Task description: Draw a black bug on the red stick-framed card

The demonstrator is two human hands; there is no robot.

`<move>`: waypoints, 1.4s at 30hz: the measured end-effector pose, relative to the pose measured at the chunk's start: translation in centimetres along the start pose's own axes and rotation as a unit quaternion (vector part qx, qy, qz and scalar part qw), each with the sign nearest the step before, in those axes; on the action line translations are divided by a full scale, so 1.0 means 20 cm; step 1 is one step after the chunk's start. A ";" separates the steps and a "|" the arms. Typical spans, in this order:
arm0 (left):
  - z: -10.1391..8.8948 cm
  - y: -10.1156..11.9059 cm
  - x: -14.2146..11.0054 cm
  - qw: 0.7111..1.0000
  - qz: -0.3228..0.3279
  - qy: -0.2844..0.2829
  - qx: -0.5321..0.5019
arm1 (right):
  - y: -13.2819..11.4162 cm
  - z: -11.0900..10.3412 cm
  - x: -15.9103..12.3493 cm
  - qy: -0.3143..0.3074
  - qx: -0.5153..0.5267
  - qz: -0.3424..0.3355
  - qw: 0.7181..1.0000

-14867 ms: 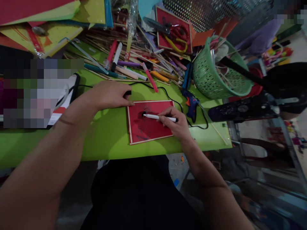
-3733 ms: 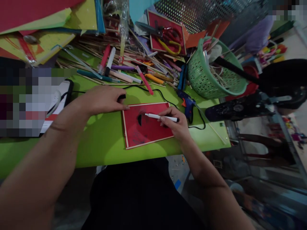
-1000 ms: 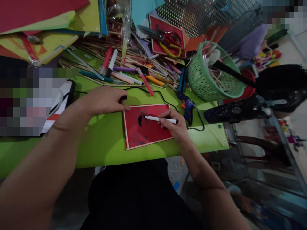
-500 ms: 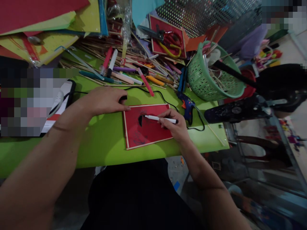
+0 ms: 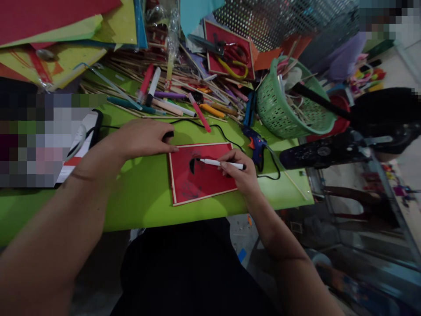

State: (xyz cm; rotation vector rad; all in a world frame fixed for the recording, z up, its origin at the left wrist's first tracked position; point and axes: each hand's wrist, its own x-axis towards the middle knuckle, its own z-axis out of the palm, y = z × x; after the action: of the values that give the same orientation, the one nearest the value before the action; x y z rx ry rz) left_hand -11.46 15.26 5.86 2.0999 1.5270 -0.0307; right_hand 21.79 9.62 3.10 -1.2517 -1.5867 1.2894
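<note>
A white marker [image 5: 210, 163] with a black end is pinched in my right hand [image 5: 240, 169]. Its tip meets a red panel [image 5: 217, 182] edged with thin pale sticks, beside a black curved shape drawn there. Fainter dark marks show above this shape and near the panel's lower left. My left hand [image 5: 144, 137] is at the panel's upper left corner, its thumb touching the frame. Between its curled fingers shows a small black cap-like piece [image 5: 169, 134], partly hidden.
Marker pens and thin sticks [image 5: 131, 72] lie heaped behind the panel on the green table [image 5: 138, 210]. Scissors [image 5: 233, 55] rest on another framed red panel. A blue glue gun [image 5: 258, 147], its black cord and a green basket [image 5: 279, 105] stand right. Coloured paper sheets [image 5: 59, 22] are back left.
The marker and my right hand have shifted very slightly to the right, with the tip still beside the black shape. My left hand stays in place.
</note>
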 end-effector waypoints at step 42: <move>-0.02 0.03 -0.01 1.000 -0.015 -0.015 0.002 | 0.00 -0.01 -0.01 0.022 0.011 0.019 1.000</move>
State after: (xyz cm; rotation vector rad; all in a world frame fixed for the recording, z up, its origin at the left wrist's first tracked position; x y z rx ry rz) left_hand -11.07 15.10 6.46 2.0705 1.5430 -0.0754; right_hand 22.00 9.52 3.17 -1.2937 -1.5199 1.2920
